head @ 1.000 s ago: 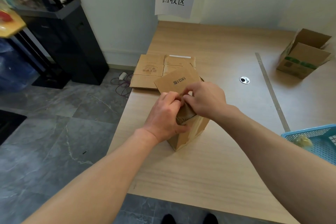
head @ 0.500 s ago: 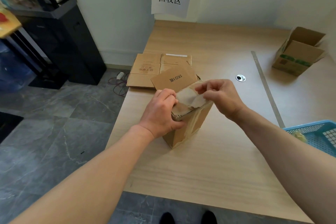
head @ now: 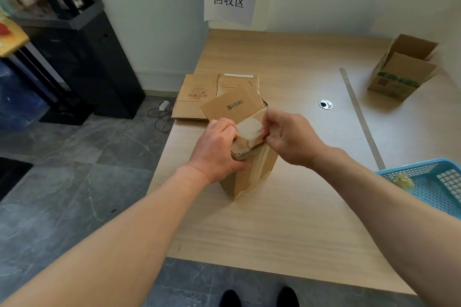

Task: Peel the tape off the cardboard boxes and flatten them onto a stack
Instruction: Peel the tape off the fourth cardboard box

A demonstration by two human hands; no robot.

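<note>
A small brown cardboard box (head: 252,177) stands upright near the table's left edge, one top flap printed "1KG1瓶" raised behind it. My left hand (head: 217,149) grips the box's upper near corner. My right hand (head: 289,137) pinches a strip of clear tape (head: 249,129) that stretches across the box top between both hands. More tape runs down the box's front side. Behind the box lies a stack of flattened cardboard boxes (head: 197,97), overhanging the table's left edge.
An open cardboard box (head: 404,70) with green print sits at the table's far right. A blue plastic basket (head: 429,182) with a crumpled tape wad stands at the right edge. A metal strip (head: 361,117) and a cable hole (head: 325,104) mark the table. A black cabinet (head: 82,57) stands left.
My right hand has pulled away from my left hand to the right, lifting the tape off the box top. The left hand has stayed on the box.
</note>
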